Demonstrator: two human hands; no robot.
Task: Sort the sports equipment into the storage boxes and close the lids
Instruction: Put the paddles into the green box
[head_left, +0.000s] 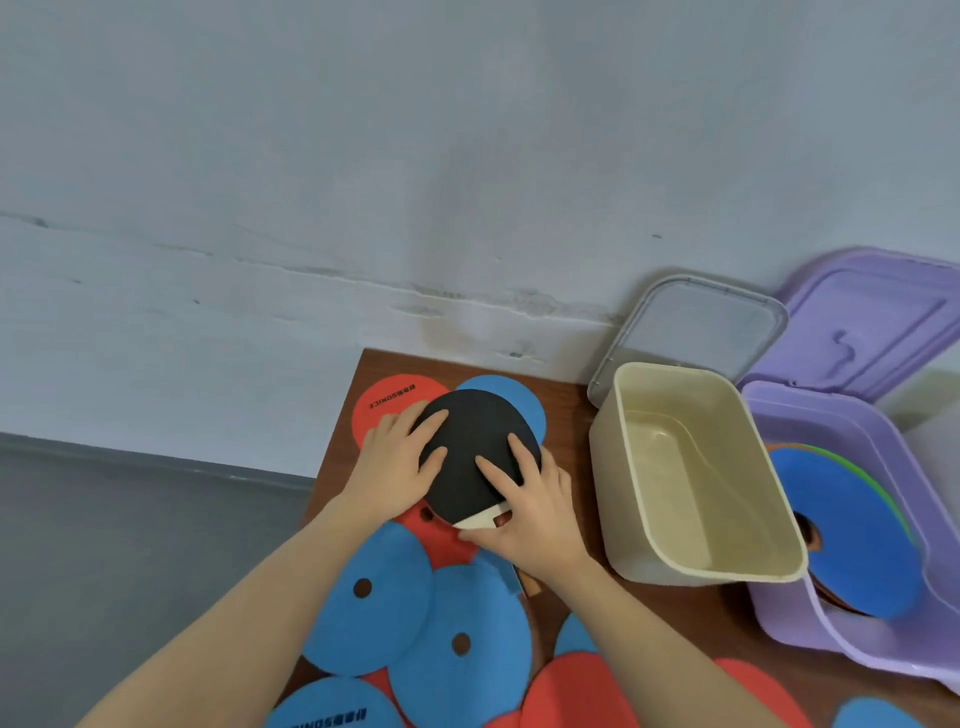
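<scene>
Holding the black paddle from both sides, we keep our left hand flat on its edge and our right hand gripping near the handle, above the discs on the table. The beige box looks empty, the purple box has some discs; both lids stand open. Most sorting remains.

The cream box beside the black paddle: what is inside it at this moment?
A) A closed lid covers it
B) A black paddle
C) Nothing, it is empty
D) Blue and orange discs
C: the cream box shows only its bare inner floor, its lid open behind it; the discs sit in the purple box.
</scene>
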